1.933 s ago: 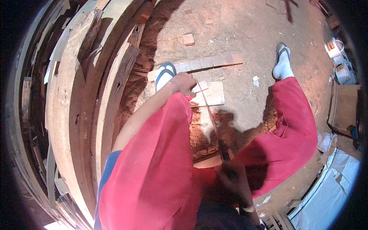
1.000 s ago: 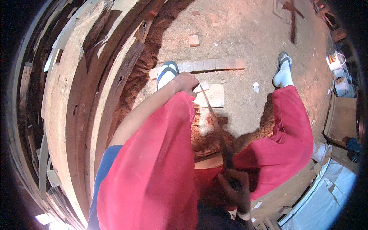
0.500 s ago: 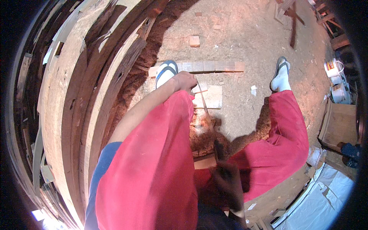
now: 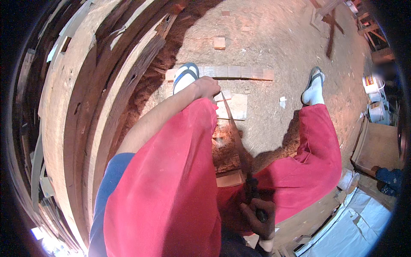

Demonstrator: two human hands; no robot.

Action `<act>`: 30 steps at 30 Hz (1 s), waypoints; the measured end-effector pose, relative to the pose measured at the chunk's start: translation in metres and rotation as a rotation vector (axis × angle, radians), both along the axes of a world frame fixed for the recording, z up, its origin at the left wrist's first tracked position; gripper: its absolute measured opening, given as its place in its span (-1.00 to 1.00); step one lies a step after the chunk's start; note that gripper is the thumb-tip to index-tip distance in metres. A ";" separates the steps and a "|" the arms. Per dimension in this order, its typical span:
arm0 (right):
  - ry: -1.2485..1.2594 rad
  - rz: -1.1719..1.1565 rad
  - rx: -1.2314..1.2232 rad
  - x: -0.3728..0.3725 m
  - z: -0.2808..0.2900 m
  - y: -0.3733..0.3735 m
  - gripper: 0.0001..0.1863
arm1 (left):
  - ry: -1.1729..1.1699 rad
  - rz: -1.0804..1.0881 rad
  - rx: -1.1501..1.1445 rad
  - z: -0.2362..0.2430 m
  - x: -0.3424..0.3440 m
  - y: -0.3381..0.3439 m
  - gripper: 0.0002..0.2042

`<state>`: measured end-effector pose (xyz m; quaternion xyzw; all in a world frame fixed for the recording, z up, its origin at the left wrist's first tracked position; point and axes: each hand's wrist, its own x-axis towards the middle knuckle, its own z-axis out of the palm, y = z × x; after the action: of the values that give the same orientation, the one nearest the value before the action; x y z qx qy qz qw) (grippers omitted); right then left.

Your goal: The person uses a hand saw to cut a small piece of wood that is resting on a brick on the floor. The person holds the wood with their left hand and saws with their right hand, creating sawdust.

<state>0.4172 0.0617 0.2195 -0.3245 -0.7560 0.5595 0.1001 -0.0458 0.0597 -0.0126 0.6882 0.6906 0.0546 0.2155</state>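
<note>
My right hand is closed around the dark handle of a long, tapered blade, low between my legs. The blade slants up and away to my left hand, which is closed at its narrow far end beside my raised left knee. The fingers of that hand are partly hidden, and the blade's edge cannot be made out. Under the blade, between my thighs, shows a piece of wood. Beyond the left hand, a pale flat board lies on the ground with a smaller pale piece on it.
A row of wooden blocks runs across the ground by my left foot. One loose block lies farther off. Long timbers are stacked along my left. At the right stand white buckets, a wooden box and a pale sheet.
My right hand has moved down toward me with the handle and is less blurred. My left hand has stayed nearly in place at the blade's far end.
</note>
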 end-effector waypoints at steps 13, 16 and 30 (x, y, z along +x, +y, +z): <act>-0.286 -0.004 -0.052 -0.042 0.015 0.010 -0.83 | 0.058 -0.010 -0.053 0.001 0.002 0.004 -0.57; -0.319 -0.415 0.078 -0.081 -0.019 -0.029 -0.79 | 0.032 -0.017 -0.036 0.001 0.001 0.002 -0.57; -0.314 -0.270 -0.023 -0.046 -0.032 -0.035 -0.59 | 0.085 -0.011 -0.218 0.018 0.001 0.010 -0.48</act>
<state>0.3714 0.0262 0.1874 -0.5074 -0.7056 0.4920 0.0514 -0.0452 0.0697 0.0055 0.6660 0.6973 -0.0512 0.2598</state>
